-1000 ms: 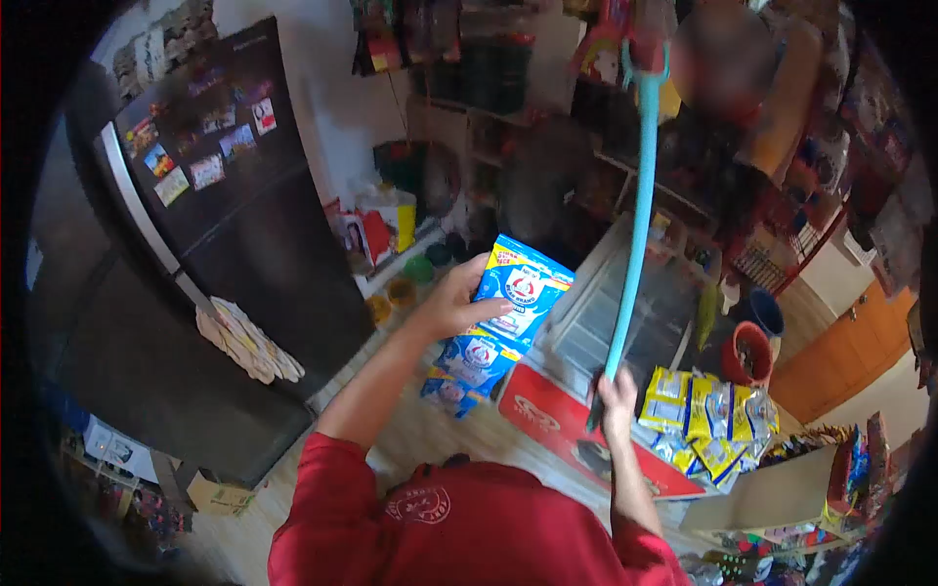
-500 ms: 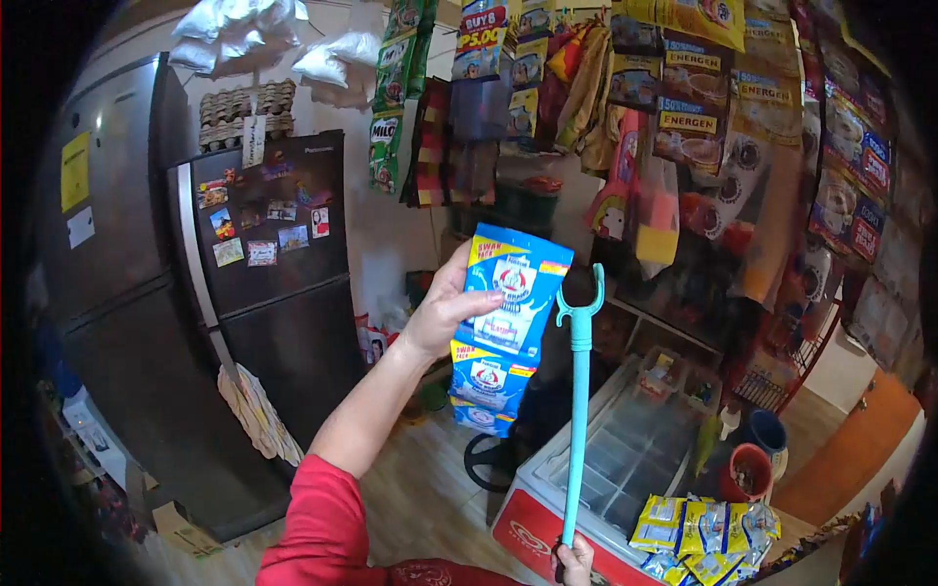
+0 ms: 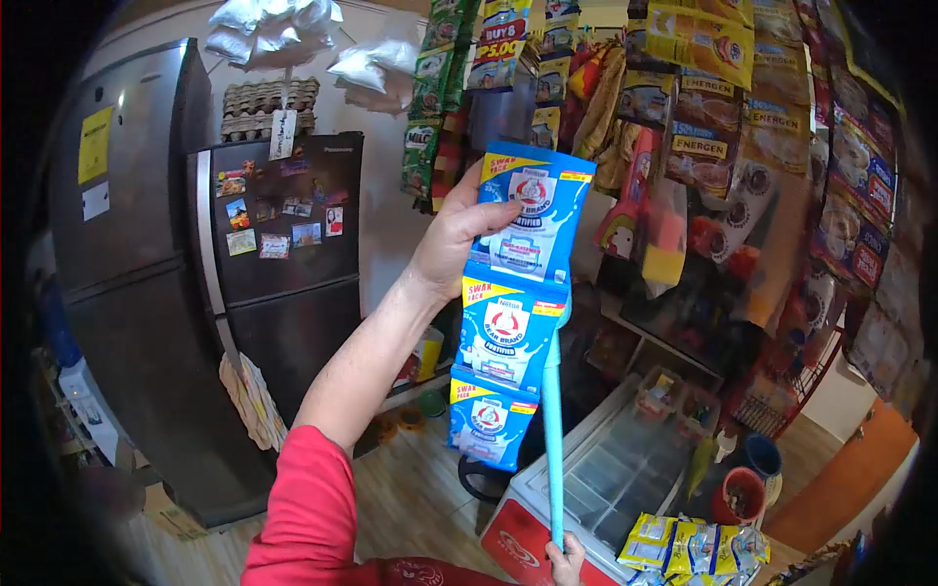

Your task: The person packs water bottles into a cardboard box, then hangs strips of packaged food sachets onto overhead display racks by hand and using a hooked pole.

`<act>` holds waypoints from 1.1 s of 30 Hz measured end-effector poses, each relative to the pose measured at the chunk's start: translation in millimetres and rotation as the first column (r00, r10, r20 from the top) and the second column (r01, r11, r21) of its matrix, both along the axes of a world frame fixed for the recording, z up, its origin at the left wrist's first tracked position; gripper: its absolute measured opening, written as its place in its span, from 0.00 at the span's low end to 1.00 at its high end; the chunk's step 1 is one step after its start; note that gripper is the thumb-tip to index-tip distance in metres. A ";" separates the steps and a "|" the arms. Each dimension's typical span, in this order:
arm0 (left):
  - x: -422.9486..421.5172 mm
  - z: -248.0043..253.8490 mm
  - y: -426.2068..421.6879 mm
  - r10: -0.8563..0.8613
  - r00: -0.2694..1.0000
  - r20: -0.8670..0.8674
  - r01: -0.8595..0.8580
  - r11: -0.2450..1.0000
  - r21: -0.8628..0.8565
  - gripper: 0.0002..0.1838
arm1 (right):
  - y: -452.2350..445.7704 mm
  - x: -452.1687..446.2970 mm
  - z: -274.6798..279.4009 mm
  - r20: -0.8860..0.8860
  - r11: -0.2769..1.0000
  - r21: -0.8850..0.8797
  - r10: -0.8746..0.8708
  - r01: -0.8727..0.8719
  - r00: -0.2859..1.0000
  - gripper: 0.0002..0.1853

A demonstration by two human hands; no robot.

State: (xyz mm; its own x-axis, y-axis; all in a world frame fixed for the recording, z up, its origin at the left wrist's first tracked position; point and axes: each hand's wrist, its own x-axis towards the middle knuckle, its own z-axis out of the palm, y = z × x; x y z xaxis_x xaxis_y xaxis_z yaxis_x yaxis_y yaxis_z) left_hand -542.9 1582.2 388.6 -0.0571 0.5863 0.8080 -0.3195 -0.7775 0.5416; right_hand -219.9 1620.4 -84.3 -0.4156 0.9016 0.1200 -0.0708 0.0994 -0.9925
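My left hand (image 3: 451,239) is closed on the top of a strip of blue Bear Brand milk powder sachets (image 3: 505,337), thumb across the front. The strip hangs down with three packs showing. At the bottom of the view, my right hand (image 3: 566,561) wraps round the lower part of a teal hook pole (image 3: 554,439). The pole stands nearly upright, and its forked tip is hidden behind the sachets. Whether the fork touches the strip, I cannot tell.
Strips of sachets, among them Energen packs (image 3: 700,146), hang above and to the right. A chest freezer (image 3: 518,537) stands below, with yellow packs (image 3: 689,547) at its right end. Dark refrigerators (image 3: 283,342) line the left; egg trays (image 3: 256,107) sit on one.
My left hand has lifted the sachet strip, which now hangs longer and more open. The pole's forked tip, visible before, is now behind the strip. The camera view has shifted slightly.
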 end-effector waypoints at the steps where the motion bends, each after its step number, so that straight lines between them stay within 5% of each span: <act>1: 0.1 1.9 -0.2 0.001 1.000 0.012 -0.001 1.000 -0.005 0.24 | 0.6 -1.5 1.8 -0.015 0.999 0.042 0.014 -0.013 1.000 0.12; 4: 2.8 1.7 4.2 -0.010 0.999 -0.036 0.010 1.000 0.005 0.24 | -6.8 -19.7 31.6 -0.092 0.971 0.240 0.038 -0.015 0.995 0.11; 8: 1.3 6.5 5.6 -0.045 0.998 -0.049 0.043 0.998 -0.048 0.23 | 2.9 -40.1 46.7 -0.281 0.997 0.035 0.082 -0.075 0.956 0.10; 11: -4.3 9.8 18.9 -0.166 0.986 -0.025 0.162 0.978 -0.129 0.14 | 15.2 -55.0 58.2 -0.229 0.965 0.260 0.088 -0.026 0.969 0.10; 13: -5.5 12.2 23.3 -0.318 0.948 -0.033 0.301 0.924 -0.235 0.14 | 9.8 -62.9 88.1 -0.276 0.984 0.170 0.092 -0.046 0.957 0.11; 17: 7.3 -7.5 17.2 -0.231 0.973 0.003 0.229 0.962 -0.147 0.22 | 7.8 -81.9 114.5 -0.391 0.989 0.111 0.133 -0.096 0.911 0.12; 23: 14.4 -79.8 4.4 -0.254 0.938 -0.236 0.198 0.951 -0.236 0.30 | -4.2 -96.1 176.1 -0.388 0.978 0.206 0.114 -0.035 0.915 0.12; 24: 17.4 -87.2 3.1 -0.260 0.924 -0.280 0.187 0.947 -0.263 0.31 | 6.1 -94.6 171.0 -0.379 0.972 0.218 0.168 -0.089 0.910 0.21; 27: 38.0 -78.2 -7.3 -0.122 0.952 -0.280 0.078 0.983 -0.165 0.27 | -23.6 -92.4 227.5 -0.304 0.976 0.096 0.216 -0.195 0.928 0.11; 28: 40.8 -71.2 -8.9 -0.089 0.971 -0.222 0.053 0.985 -0.161 0.23 | -23.7 -91.2 234.2 -0.227 0.975 0.056 0.224 -0.217 0.948 0.16; 31: 40.2 -35.0 -19.5 -0.050 0.987 -0.155 0.030 0.992 -0.126 0.22 | -41.8 -99.3 266.8 -0.230 0.932 0.307 0.270 -0.194 0.935 0.27; 33: 34.8 -6.1 -26.6 -0.033 0.988 -0.154 0.023 0.998 -0.066 0.21 | -55.2 -91.2 285.7 -0.145 0.933 0.255 0.298 -0.255 0.943 0.38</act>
